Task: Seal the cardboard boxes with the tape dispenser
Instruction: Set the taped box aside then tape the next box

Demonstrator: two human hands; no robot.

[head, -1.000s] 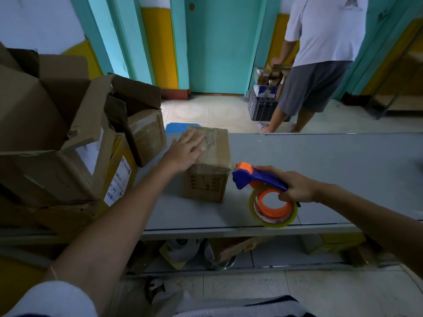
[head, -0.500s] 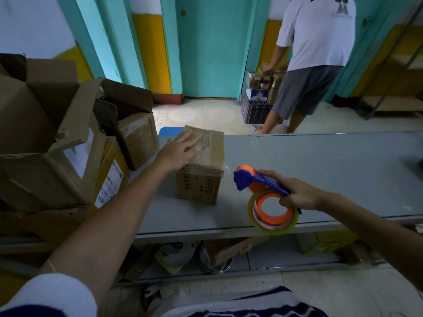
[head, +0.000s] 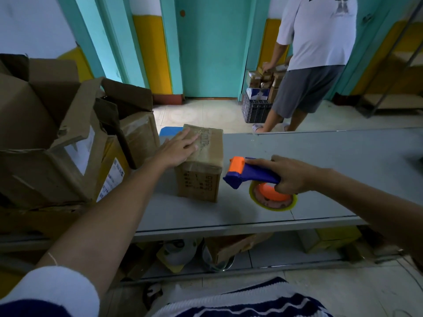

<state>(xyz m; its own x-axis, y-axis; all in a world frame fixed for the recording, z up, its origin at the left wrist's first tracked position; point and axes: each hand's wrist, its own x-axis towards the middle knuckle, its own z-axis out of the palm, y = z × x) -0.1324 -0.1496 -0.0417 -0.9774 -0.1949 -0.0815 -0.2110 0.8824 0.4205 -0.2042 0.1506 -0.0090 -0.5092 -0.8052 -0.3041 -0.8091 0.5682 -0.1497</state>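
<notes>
A small closed cardboard box [head: 202,177] stands on the grey table [head: 332,161], with shiny tape along its top. My left hand [head: 177,148] lies flat on the box's top, fingers straight. Just right of the box, my right hand [head: 290,175] grips the blue handle of the tape dispenser [head: 249,176]. Its orange roller end points at the box's right side, a small gap apart. The yellowish tape roll with an orange hub [head: 273,199] hangs below my hand, close above the table.
A pile of large open cardboard boxes [head: 57,138] fills the table's left end. Beyond the table a person [head: 313,60] stands beside a black crate of boxes [head: 257,108]. Boxes and clutter [head: 231,248] lie under the table.
The dispenser has tilted flatter, so its roll now faces more upward and sits nearer the table. My left hand stays flat on the box. The person beyond has shifted slightly.
</notes>
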